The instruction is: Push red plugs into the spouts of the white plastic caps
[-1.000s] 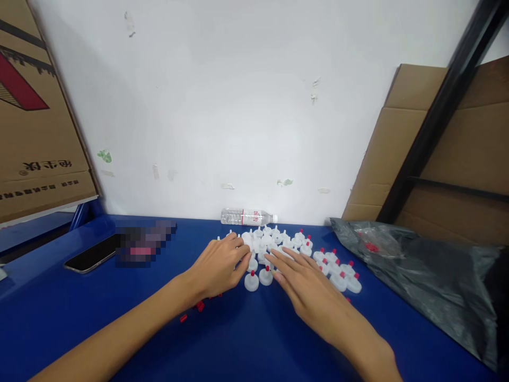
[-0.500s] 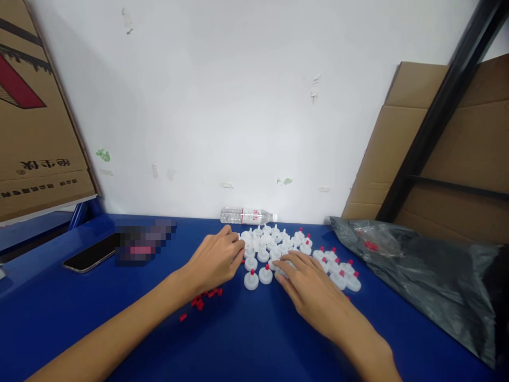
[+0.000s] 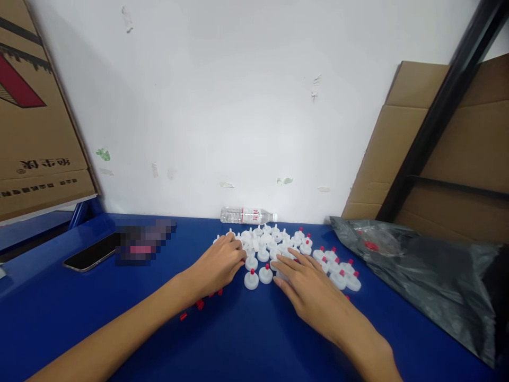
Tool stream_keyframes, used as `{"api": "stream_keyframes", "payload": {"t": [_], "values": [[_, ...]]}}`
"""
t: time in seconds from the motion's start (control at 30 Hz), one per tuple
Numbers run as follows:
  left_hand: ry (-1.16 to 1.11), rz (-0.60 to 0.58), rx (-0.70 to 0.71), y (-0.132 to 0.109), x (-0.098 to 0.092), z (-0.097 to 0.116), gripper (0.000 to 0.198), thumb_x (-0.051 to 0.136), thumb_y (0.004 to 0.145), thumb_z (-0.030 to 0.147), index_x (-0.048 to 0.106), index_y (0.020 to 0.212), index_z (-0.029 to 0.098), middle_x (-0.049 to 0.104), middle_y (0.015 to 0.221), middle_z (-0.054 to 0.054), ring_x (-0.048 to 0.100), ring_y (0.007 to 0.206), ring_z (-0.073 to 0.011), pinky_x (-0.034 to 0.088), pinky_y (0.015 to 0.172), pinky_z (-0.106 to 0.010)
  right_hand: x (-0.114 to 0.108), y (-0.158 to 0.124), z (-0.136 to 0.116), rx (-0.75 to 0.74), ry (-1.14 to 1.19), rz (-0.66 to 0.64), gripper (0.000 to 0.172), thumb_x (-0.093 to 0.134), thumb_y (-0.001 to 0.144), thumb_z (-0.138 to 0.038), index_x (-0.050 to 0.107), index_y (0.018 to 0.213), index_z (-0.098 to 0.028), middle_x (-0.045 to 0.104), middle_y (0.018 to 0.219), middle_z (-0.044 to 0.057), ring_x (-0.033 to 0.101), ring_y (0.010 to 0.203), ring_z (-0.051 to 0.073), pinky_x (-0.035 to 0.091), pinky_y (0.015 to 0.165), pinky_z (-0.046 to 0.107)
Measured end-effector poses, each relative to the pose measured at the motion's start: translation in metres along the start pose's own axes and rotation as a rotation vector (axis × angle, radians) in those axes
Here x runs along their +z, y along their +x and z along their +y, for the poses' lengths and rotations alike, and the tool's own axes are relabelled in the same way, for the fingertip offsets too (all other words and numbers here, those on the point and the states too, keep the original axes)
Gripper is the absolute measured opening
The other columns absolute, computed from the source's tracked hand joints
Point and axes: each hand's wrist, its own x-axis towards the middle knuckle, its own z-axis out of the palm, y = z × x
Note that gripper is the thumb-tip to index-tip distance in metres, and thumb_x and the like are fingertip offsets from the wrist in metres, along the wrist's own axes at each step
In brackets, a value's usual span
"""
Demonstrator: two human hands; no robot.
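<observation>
"Desk point(image 3: 246, 339) is blue; what's over it?"
"Left hand point(image 3: 222, 262) curled, right hand point(image 3: 304, 278) spread low, both at white caps point(image 3: 263, 255) clustered toward its far side. Can't tell whether either grips one."
"Red tips point(image 3: 252, 271)?"
"On some caps."

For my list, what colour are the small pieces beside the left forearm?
The pieces are red; head view.

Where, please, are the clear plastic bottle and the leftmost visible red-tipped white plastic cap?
Clear plastic bottle point(image 3: 250, 216), head view: on its label.
Leftmost visible red-tipped white plastic cap point(image 3: 251, 280), head view: on its round white base.
</observation>
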Motion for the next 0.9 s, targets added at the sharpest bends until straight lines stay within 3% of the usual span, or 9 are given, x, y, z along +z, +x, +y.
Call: {"api": "stream_keyframes", "payload": {"t": [0.3, 0.47, 0.57, 0.67, 0.77, 0.9], "values": [[0.01, 0.011, -0.016, 0.001, 0.005, 0.001, 0.01, 0.062, 0.095, 0.01, 0.069, 0.089, 0.015, 0.069, 0.092, -0.009, 0.059, 0.093, -0.0277, 0.042, 0.082, -0.039, 0.001, 0.001, 0.002, -0.03, 0.023, 0.063, 0.034, 0.047, 0.103, -0.029, 0.068, 0.129, -0.02, 0.069, 0.132, 0.011, 0.054, 0.136, 0.036, 0.043, 0.113, 0.063], [-0.06, 0.126, -0.071, 0.003, -0.001, 0.005, 0.015, 0.052, 0.098, 0.01, 0.066, 0.094, 0.014, 0.07, 0.091, -0.01, 0.06, 0.087, -0.0274, 0.045, 0.083, -0.042, -0.009, 0.004, -0.005, -0.045, 0.06, 0.136, 0.031, 0.041, 0.107, -0.029, 0.066, 0.125, -0.023, 0.068, 0.129, 0.011, 0.06, 0.127, 0.031, 0.044, 0.111, 0.059], [-0.176, 0.223, -0.107, 0.005, -0.005, 0.007, 0.019, 0.05, 0.102, 0.014, 0.068, 0.108, 0.016, 0.073, 0.101, -0.01, 0.063, 0.092, -0.0263, 0.048, 0.085, -0.041, -0.018, 0.005, -0.01, -0.016, 0.1, 0.165, 0.029, 0.042, 0.107, -0.038, 0.063, 0.124, -0.026, 0.067, 0.123, 0.008, 0.068, 0.105, 0.026, 0.055, 0.093, 0.048], [-0.339, 0.304, -0.123, 0.005, -0.008, 0.012, 0.019, 0.053, 0.103, 0.019, 0.071, 0.11, 0.021, 0.076, 0.105, -0.006, 0.067, 0.098, -0.0237, 0.051, 0.087, -0.038, -0.022, 0.005, -0.012, 0.019, 0.177, 0.185, 0.023, 0.051, 0.104, -0.043, 0.061, 0.118, -0.028, 0.066, 0.119, 0.005, 0.07, 0.089, 0.022, 0.057, 0.078, 0.041], [-0.508, 0.376, -0.138, 0.004, -0.01, 0.02, 0.018, 0.055, 0.103, 0.022, 0.073, 0.104, 0.023, 0.078, 0.104, -0.002, 0.071, 0.095, -0.0203, 0.053, 0.086, -0.034, -0.022, 0.004, -0.013, 0.009, 0.229, 0.199, 0.014, 0.052, 0.104, -0.038, 0.06, 0.111, -0.029, 0.065, 0.115, 0.003, 0.069, 0.084, 0.02, 0.055, 0.075, 0.037], [-0.71, 0.412, -0.171, 0.002, -0.013, 0.032, 0.016, 0.058, 0.102, 0.025, 0.074, 0.099, 0.023, 0.079, 0.096, 0.002, 0.074, 0.083, -0.0156, 0.055, 0.078, -0.027, -0.025, 0.004, -0.015, -0.06, 0.279, 0.163, 0.01, 0.052, 0.104, -0.029, 0.057, 0.113, -0.029, 0.065, 0.114, 0.002, 0.067, 0.092, 0.02, 0.053, 0.08, 0.036]]}}
